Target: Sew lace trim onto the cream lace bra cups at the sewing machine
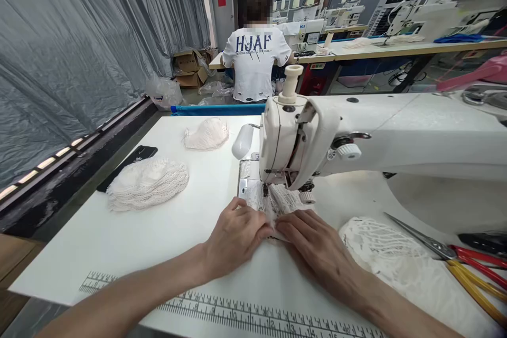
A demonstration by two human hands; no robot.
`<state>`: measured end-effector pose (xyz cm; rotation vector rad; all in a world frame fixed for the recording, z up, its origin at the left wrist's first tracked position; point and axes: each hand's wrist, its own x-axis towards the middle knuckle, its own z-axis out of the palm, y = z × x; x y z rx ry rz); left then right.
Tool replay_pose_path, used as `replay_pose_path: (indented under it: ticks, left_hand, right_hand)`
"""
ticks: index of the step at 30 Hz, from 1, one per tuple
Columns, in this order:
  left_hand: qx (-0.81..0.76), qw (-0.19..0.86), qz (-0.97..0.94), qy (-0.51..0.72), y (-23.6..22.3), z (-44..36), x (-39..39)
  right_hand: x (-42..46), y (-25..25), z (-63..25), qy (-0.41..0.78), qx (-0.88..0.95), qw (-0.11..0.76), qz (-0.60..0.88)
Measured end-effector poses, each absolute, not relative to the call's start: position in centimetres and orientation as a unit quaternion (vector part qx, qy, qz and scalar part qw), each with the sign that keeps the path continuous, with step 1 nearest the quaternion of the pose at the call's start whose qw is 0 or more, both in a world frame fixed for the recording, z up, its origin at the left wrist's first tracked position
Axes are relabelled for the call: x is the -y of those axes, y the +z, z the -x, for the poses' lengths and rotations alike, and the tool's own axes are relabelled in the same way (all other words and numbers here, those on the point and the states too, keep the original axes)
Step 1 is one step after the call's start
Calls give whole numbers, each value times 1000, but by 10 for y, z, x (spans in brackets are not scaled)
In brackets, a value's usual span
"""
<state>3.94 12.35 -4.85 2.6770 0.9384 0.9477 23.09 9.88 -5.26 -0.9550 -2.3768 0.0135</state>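
White lace fabric (282, 198) lies under the needle and presser foot of a white sewing machine (301, 140). My left hand (238, 231) is closed on the fabric's near edge, just left of the needle, with thumb and fingers pinched together. On the right, my right hand (317, 245) grips the same fabric, its fingers curled down onto it close to the presser foot. The fingertips of both hands almost meet in front of the needle. Parts of the fabric are hidden beneath the fingers and behind the machine head.
A stack of white lace pieces (147, 185) overlaps a black phone (138, 154) on the left. Another lace piece (206, 134) lies farther back. Scissors (443, 249) rest on lace (407, 269) at right. A printed ruler (237, 312) crosses the front. A person (255, 58) sits ahead.
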Motion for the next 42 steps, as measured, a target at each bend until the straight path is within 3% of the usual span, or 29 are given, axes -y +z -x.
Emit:
replay_pose_path:
  ticks: [10,42]
  left_hand:
    - [-345,-70,-886,301,-57,-49,-122]
    - [-301,-51,-916,259,-50,-42,-107]
  right_hand:
    - [-102,-48,-232,-3,887,299,352]
    - [-97,-45,-235,-2,903,290,317]
